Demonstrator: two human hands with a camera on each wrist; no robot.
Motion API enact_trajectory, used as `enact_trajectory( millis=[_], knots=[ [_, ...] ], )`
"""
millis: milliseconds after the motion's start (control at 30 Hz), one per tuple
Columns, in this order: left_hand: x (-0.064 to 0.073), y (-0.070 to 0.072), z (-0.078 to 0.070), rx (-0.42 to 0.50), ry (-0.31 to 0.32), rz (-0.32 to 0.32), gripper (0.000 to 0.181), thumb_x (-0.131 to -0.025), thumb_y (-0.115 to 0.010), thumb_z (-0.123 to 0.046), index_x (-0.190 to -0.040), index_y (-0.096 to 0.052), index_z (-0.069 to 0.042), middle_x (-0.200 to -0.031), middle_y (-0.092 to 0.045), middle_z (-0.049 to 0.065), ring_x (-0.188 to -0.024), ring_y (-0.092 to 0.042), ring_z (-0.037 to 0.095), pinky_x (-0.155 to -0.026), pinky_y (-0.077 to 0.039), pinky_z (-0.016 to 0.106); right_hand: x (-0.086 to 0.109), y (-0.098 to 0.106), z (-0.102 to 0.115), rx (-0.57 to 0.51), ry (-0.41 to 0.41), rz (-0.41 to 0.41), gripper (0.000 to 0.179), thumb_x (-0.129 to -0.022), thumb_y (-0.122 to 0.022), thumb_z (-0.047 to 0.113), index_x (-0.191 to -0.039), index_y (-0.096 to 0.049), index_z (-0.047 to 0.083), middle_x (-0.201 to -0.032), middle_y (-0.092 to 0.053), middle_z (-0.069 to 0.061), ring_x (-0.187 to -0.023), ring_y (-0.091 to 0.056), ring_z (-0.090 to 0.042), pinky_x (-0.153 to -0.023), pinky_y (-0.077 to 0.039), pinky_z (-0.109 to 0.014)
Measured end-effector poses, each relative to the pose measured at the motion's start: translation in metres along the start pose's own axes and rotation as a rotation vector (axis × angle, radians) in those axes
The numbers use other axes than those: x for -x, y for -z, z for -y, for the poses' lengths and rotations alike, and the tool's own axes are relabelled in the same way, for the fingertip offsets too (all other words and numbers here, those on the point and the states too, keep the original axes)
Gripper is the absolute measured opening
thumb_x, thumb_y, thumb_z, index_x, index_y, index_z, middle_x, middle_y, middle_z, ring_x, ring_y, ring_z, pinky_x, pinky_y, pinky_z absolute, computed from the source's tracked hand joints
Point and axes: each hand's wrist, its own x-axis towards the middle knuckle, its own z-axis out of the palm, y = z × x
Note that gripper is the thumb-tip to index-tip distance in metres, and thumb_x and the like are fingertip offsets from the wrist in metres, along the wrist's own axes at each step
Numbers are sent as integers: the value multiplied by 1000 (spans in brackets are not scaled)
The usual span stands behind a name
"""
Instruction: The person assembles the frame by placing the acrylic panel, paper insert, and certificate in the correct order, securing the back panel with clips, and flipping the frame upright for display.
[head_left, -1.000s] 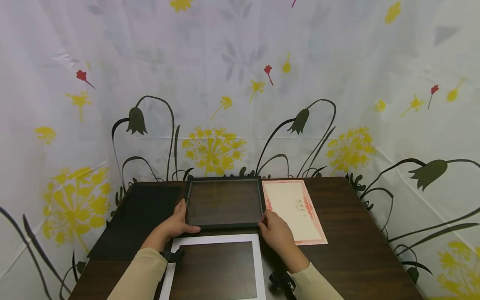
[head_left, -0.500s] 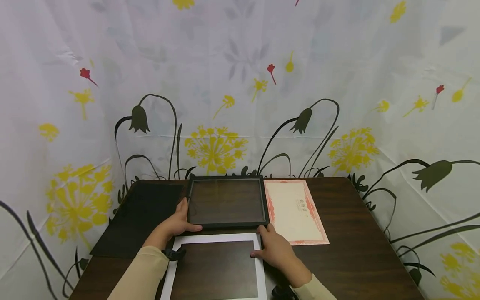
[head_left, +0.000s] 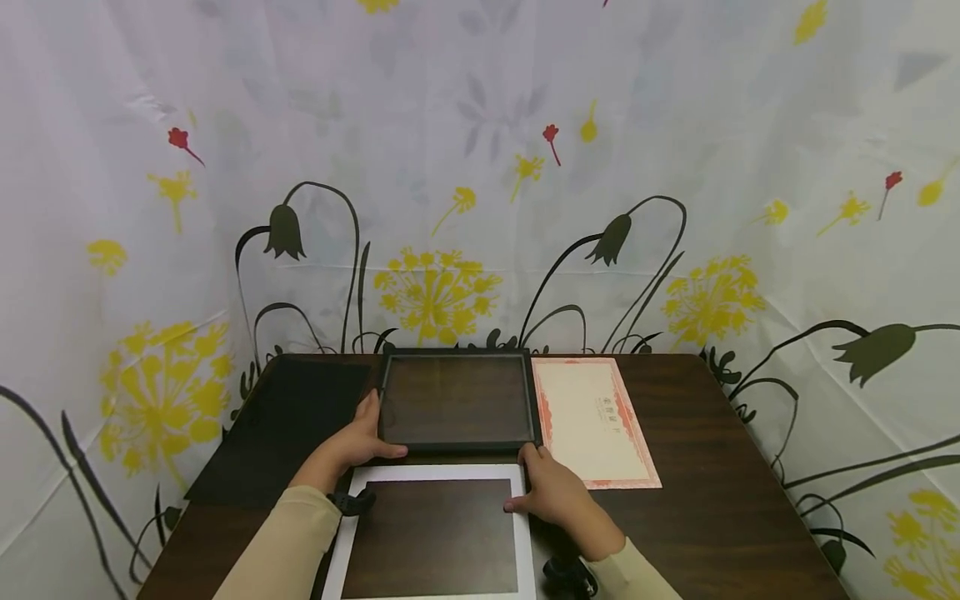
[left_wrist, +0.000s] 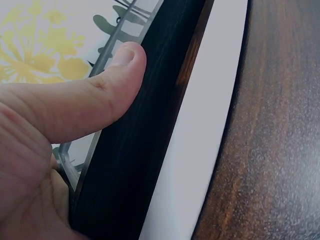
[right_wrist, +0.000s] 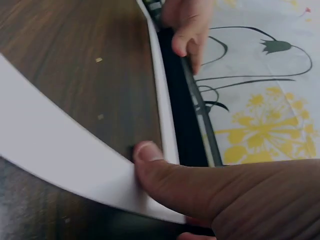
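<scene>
A black picture frame with a clear pane lies at the back of the table. My left hand grips its near left corner, the thumb along the front side and the fingers at the left side. In front of it lies a white rectangular mat with an open middle. My right hand holds the mat's far right corner. Its thumb lies across the white border in the right wrist view, while the other fingers are mostly hidden. In the head view its fingertips are by the frame's near right corner.
A black backing board lies left of the frame. To the right is a cream certificate sheet with a red border. A patterned curtain hangs right behind the brown wooden table.
My right hand has shifted from the frame's near right corner slightly down onto the mat's corner, thumb over the border. My left hand stays at the frame. The view has shifted slightly.
</scene>
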Motion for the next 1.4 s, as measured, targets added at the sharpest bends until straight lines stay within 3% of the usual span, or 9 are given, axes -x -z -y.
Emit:
enact_trajectory(
  millis=[200,400,567,667,767,867,1000,1200,1400],
  knots=[
    [-4,3,-4,-13,-10,-9,148,-89,-94,-30,-169,28,-6,-177,31,24,-165,21,52,-131,-6,74,1,8,4,-13,-2,15,50,-85,-92,32,-113,-56,11,-102,-51,-6,-74,-52,-20,-67,-45,-37],
    [-7,9,-9,-23,-15,-14,148,-89,-94,-30,-168,29,-5,-177,31,24,-165,21,52,-131,-5,74,6,9,12,106,11,-84,38,-87,-85,20,-117,-62,12,-104,-54,-10,-68,-52,-17,-61,-45,-35],
    [-9,15,-14,-44,-24,-29,149,-87,-95,-30,-168,28,-3,-177,28,27,-165,20,53,-131,-4,73,6,11,14,186,50,-143,26,-86,-83,14,-104,-64,12,-97,-53,-8,-65,-48,-15,-57,-41,-33],
    [-9,15,-14,-50,-27,-35,150,-87,-96,-29,-168,26,-2,-177,27,28,-165,20,53,-132,-4,73,5,12,13,179,42,-138,23,-87,-83,15,-101,-64,14,-96,-53,-6,-65,-48,-15,-57,-41,-33],
    [-8,14,-11,-48,-23,-34,149,-86,-96,-29,-168,26,-1,-177,27,28,-165,20,53,-132,-3,73,8,10,12,171,45,-124,30,-88,-89,26,-104,-66,16,-98,-55,-5,-68,-53,-14,-59,-44,-32],
    [-7,12,-6,-51,-19,-32,150,-86,-96,-30,-168,26,-1,-177,28,28,-165,20,53,-131,-4,74,12,6,13,205,102,-160,36,-85,-95,34,-106,-69,18,-98,-58,-2,-72,-57,-14,-60,-47,-31],
    [-4,12,-4,-50,-17,-30,149,-87,-95,-31,-168,26,-1,-177,29,27,-165,20,53,-131,-4,74,12,-2,13,264,181,-210,27,-87,-94,30,-101,-72,21,-94,-59,2,-78,-56,-12,-62,-48,-29],
    [-6,8,-4,-36,-22,-46,148,-86,-96,-28,-169,24,0,-177,26,27,-166,18,53,-132,-3,73,8,-3,10,269,188,-156,25,-87,-91,24,-97,-69,17,-93,-56,1,-82,-52,-14,-68,-50,-31],
    [-5,0,0,-31,-12,-42,150,-84,-97,-28,-169,23,2,-177,24,30,-165,16,54,-132,-3,72,15,0,4,190,153,-34,29,-87,-92,23,-94,-64,18,-93,-53,4,-84,-48,-14,-71,-46,-33]
  ],
)
